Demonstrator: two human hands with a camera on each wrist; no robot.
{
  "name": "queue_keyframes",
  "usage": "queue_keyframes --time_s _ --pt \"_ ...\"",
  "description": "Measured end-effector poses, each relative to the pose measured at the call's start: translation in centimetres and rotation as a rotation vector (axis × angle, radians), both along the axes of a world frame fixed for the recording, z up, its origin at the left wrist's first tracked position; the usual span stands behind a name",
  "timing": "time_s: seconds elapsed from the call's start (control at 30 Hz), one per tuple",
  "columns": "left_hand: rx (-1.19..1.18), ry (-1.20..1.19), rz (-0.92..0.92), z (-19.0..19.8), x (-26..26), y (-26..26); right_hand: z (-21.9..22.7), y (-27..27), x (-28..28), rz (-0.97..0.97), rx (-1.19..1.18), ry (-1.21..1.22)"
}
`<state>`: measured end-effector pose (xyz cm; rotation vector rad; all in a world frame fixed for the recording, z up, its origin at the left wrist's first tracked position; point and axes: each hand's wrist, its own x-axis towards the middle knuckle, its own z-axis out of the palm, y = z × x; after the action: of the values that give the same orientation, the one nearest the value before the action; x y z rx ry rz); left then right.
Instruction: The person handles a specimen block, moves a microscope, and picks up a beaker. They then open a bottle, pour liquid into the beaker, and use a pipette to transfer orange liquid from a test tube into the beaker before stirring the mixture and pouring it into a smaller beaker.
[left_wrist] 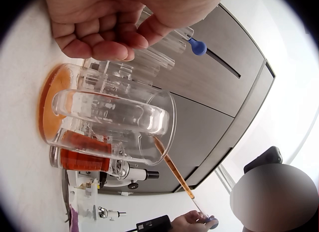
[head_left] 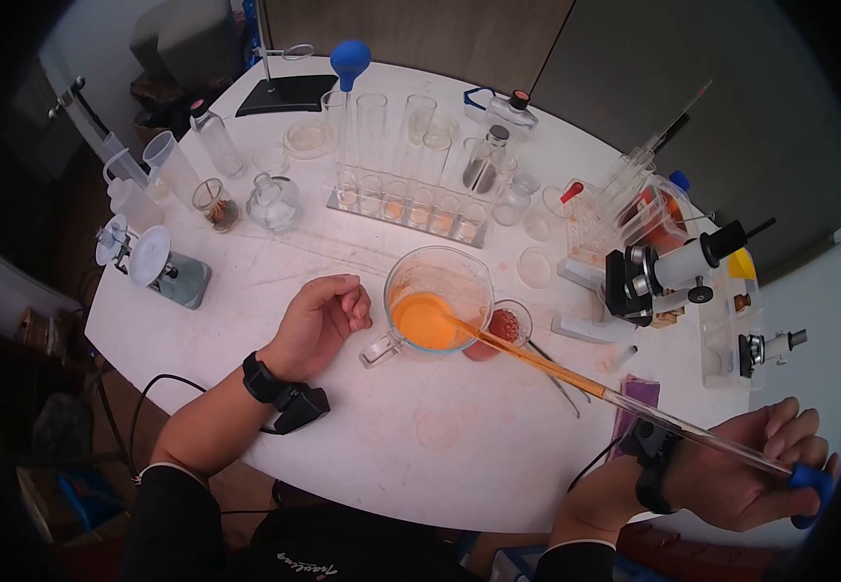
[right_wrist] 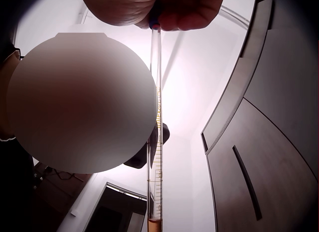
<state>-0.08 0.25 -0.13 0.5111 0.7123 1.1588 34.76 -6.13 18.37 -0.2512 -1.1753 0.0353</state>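
Observation:
My right hand (head_left: 745,470) grips the blue rubber bulb (head_left: 813,497) of a long graduated glass pipette (head_left: 556,370), at the right. The pipette slants down to the left, orange liquid filling its lower part. Its tip reaches into a clear glass jug (head_left: 474,272) with a handle, where orange liquid (head_left: 420,322) covers the bottom. Left of the jug, my left hand (head_left: 318,325) holds nothing, its fingers loosely curled. In the left wrist view that hand hangs near the jug (left_wrist: 107,112). In the right wrist view, graduations show on the pipette (right_wrist: 156,177) above the liquid.
A small beaker of red liquid (head_left: 503,339) stands right beside the jug, with tweezers (head_left: 561,383) near it. Behind is a test tube rack (head_left: 406,225). A microscope (head_left: 658,276) stands right, a balance (head_left: 168,267) left. Several bottles line the back.

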Motion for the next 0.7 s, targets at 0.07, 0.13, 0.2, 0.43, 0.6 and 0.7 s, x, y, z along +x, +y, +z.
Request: queue_keyframes --time_s 0.07,0.13,0.2,0.43,0.6,0.7 --pt "0.000 0.000 -0.001 0.0 0.0 0.0 0.2 0.3 -1.2 -0.002 0.012 0.033" --pt "0.002 0.000 -0.002 0.0 0.0 0.0 0.1 0.4 -1.3 -0.031 0.025 0.024" --pt "0.003 0.001 -0.004 0.0 -0.1 0.0 0.0 0.5 -1.5 -0.064 0.035 0.015" --pt "0.013 -0.003 -0.011 -0.1 -0.1 0.0 -0.3 0.7 -1.7 -0.116 0.049 -0.003" --pt "0.014 0.001 -0.014 -0.1 -0.1 0.0 -0.3 0.8 -1.9 -0.152 0.051 -0.011" --pt "0.014 0.004 -0.013 -0.1 -0.1 0.0 -0.3 0.8 -1.9 -0.170 0.050 -0.008"
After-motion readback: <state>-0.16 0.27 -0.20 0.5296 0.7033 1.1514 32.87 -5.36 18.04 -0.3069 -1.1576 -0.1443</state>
